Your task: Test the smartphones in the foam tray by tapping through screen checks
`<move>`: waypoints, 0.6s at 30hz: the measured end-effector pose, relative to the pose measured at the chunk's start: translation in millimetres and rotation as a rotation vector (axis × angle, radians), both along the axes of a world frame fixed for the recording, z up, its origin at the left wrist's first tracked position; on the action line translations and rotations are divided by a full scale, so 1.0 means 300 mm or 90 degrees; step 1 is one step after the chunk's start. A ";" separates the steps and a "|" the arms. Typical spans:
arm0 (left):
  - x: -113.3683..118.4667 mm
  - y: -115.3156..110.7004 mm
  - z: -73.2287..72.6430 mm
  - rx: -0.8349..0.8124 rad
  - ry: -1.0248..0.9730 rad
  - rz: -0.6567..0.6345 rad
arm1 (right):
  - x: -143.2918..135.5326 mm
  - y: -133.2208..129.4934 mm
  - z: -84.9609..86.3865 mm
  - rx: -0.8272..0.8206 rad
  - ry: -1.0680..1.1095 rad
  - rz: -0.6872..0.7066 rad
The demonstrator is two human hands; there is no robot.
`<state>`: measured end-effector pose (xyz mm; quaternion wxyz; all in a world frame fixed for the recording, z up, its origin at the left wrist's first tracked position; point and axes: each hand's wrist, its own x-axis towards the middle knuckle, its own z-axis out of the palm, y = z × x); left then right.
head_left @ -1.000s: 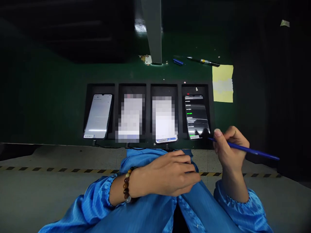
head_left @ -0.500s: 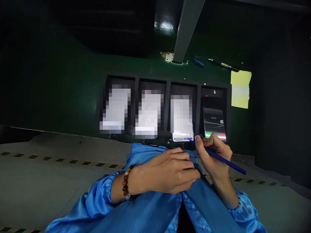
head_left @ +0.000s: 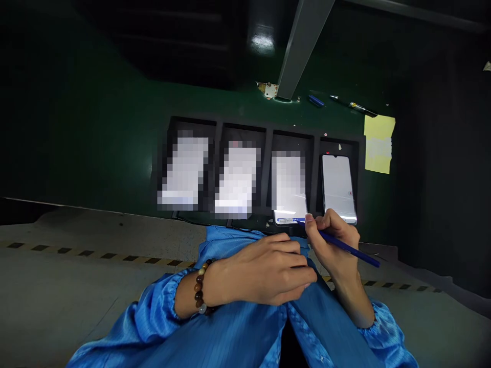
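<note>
The right hand [head_left: 333,240] is pinching a slim blue stylus pen [head_left: 347,248] between curled fingers, its tip touching the near edge of the third glowing smartphone [head_left: 289,186] from the left. That phone is sitting in a black four-slot holder tray [head_left: 266,138] on the green bench, with a white-screened phone [head_left: 338,186] just right of it. The left hand [head_left: 264,271], loosely curled and holding nothing, is resting on the blue-sleeved lap, wearing a brown beaded bracelet [head_left: 199,291].

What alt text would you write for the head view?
The right hand holds a blue stylus with its tip at the bottom edge of the third phone in a four-slot black tray. The left hand rests on a blue-clad lap.
</note>
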<state>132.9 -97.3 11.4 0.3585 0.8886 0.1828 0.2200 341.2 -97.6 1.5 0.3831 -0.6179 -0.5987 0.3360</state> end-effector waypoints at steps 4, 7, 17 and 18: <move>0.005 -0.001 -0.005 -0.001 -0.005 0.003 | 0.000 0.000 -0.002 -0.012 0.016 -0.012; 0.006 0.001 -0.006 0.000 -0.022 0.007 | 0.003 0.000 -0.007 -0.027 0.019 -0.034; -0.002 -0.001 0.007 -0.013 -0.051 0.020 | 0.011 -0.008 0.005 -0.056 0.020 -0.037; -0.018 0.006 0.017 -0.016 -0.062 0.029 | 0.008 -0.010 0.007 -0.066 0.039 -0.046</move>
